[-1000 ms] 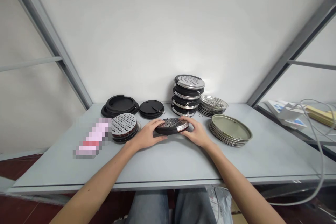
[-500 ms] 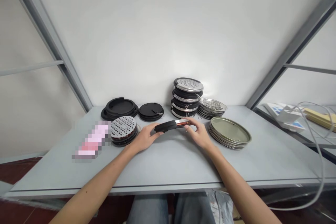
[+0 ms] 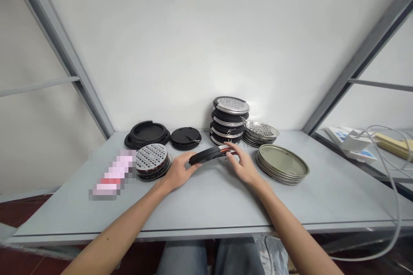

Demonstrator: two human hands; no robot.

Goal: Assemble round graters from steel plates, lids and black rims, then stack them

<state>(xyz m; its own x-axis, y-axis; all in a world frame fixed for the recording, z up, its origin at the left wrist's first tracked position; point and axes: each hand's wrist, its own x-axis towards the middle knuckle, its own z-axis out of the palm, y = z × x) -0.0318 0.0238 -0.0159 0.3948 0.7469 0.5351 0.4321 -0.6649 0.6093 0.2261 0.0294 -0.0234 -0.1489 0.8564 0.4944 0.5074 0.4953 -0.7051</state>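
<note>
The black-rimmed disc (image 3: 204, 154) is between the two hands, held up over the near-middle part of the grey table (image 3: 206, 210), with its edge toward the camera and its right end slightly higher than its left. The left hand (image 3: 178, 172) pinches the left end, its thumb along the near lower edge and its fingers bent around the far side, where their tips are hard to see. The right hand (image 3: 242, 166) grips the opposite end, thumb on the near side and index finger reaching over the top, next to a short stretch of silver and orange-red edge that shows beyond the black rim. Behind the disc and a little to the right is a tall stack of black and silver discs (image 3: 229, 118), its top one perforated; a small wire ring (image 3: 245, 146) is near its base. Just right of that stack are silver perforated plates (image 3: 262, 131), and nearer, beyond the right hand, a pile of olive-green round plates (image 3: 284, 164). Beside the left hand sits a stack topped by a grey slotted disc (image 3: 151, 157). Farther back are large black round pieces (image 3: 148, 132) and smaller black discs (image 3: 185, 137). A pixelated pink item (image 3: 114, 174) lies at the left.
</note>
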